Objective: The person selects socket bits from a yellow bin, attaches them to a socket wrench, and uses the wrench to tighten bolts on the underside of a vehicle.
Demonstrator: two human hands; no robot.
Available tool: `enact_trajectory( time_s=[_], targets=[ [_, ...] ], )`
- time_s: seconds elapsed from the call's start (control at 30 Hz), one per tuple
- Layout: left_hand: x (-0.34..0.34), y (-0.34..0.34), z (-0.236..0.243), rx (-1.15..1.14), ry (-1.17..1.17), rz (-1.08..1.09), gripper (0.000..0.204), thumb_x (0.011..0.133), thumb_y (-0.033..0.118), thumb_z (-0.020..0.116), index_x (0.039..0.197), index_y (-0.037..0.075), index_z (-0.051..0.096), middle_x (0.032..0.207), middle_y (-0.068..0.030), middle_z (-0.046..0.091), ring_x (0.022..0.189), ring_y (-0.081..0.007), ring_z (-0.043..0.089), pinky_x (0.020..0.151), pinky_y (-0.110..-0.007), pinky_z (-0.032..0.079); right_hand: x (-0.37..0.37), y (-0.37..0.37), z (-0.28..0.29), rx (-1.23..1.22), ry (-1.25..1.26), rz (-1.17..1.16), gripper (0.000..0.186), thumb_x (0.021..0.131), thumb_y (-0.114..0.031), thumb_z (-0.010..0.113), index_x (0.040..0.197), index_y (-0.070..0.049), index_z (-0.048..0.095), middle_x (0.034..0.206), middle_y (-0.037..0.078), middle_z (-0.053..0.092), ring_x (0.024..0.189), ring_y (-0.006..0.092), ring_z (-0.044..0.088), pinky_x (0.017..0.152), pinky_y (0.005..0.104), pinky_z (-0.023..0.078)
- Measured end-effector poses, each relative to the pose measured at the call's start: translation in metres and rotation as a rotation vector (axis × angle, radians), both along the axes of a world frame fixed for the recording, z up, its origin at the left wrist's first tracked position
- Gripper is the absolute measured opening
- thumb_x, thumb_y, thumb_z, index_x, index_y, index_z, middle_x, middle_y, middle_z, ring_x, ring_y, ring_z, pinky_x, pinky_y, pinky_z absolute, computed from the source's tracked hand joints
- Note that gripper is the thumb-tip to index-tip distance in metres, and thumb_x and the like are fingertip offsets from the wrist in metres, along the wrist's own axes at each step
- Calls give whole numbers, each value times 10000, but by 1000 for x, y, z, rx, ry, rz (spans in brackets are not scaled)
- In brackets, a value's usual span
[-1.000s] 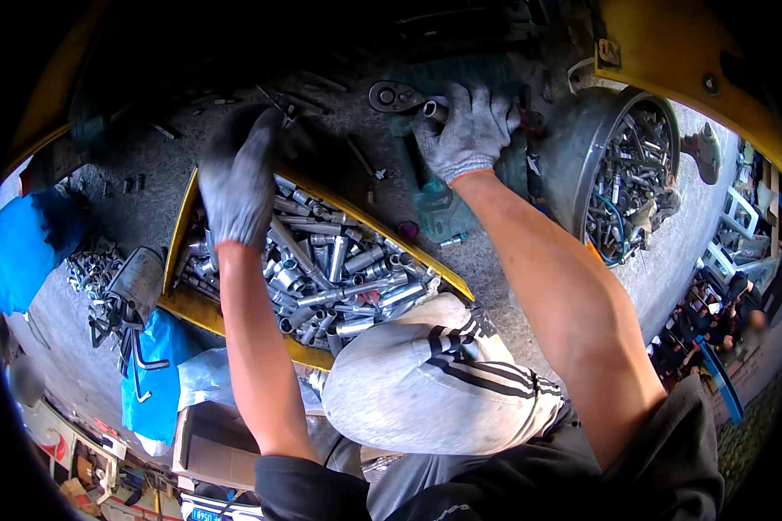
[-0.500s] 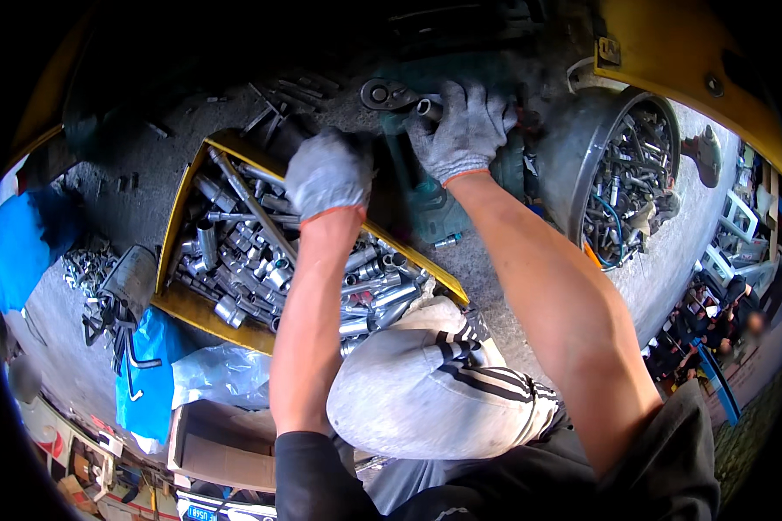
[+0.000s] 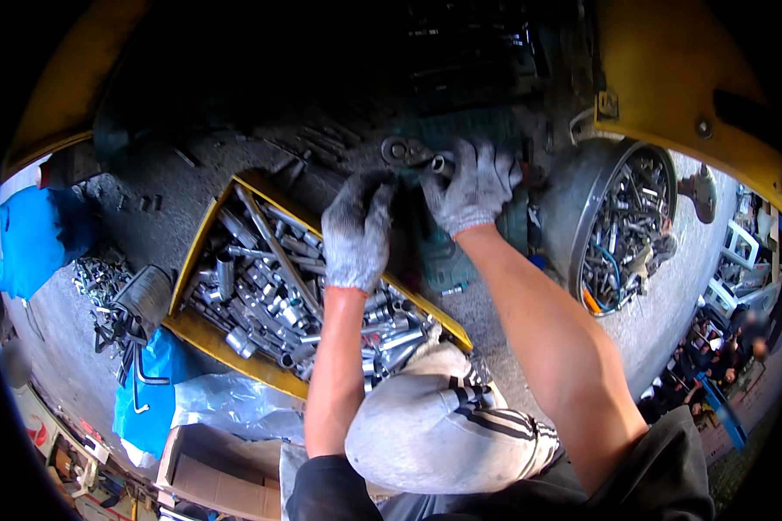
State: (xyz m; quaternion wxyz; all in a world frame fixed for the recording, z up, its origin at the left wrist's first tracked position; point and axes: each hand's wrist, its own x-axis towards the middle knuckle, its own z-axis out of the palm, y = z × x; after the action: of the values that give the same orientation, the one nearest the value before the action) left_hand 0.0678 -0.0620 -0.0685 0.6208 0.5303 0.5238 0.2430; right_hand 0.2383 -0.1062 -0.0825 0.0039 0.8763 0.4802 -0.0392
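Since a second ago, your left hand has come rightward over the yellow tray, nearer your right hand. The right seems to pinch a socket beside the ratchet; the left's grasp you can't tell, fingertips shadowed. Keep the socket steady, thumb clear of its mouth.

Silver metal sockets lie in a yellow angular metal tray, between a blue plastic bag, left, and a round grey drum, right.
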Motion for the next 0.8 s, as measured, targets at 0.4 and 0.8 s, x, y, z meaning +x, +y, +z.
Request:
enact_trajectory(
  time_s=[0.4,0.8],
  targets=[
    [-19,-17,14,-352,-342,381,199,942,163,665,1093,39,626,857,-88,679,694,-173,642,606,-285,516,3,-4,-6,130,-68,68,572,673,-476,727,1158,-180,667,1233,81,560,1168,357,459,1025,568,305],
    [-22,-42,19,127,112,25,233,768,-71,664,977,27,634,916,-161,609,808,-366,613,684,-415,509,3,-4,-8,180,-85,92,567,685,-435,705,1175,-152,663,1249,89,569,1180,362,464,1034,546,293]
  ],
)
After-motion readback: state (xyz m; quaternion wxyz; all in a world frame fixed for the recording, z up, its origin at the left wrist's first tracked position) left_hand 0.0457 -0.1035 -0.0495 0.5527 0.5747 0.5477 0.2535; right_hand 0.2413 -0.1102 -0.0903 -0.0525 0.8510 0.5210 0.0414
